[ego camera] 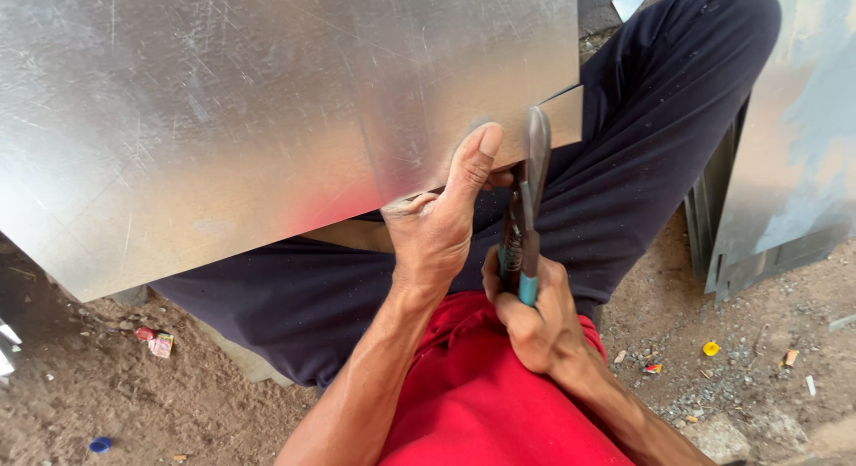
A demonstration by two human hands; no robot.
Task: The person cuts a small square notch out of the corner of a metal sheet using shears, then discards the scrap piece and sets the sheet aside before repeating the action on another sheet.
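The large, thin, shiny galvanized steel sheet point(267, 100), judged stiff yet springy and sharp-edged, is pinched near its cut by the left hand point(437, 225); the right hand point(535, 314) is clamped on blue-handled tin snips point(528, 207).

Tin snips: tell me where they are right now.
In the head view, the tin snips sit right of centre, gripped by the right hand, blades biting the lower right edge of the metal sheet beside the left hand.

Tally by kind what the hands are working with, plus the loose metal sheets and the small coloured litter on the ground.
Snips: 1
Metal sheets: 2 (on lap, right side)
Litter bits: 4 (red, blue, yellow, red-yellow)
Total: 7
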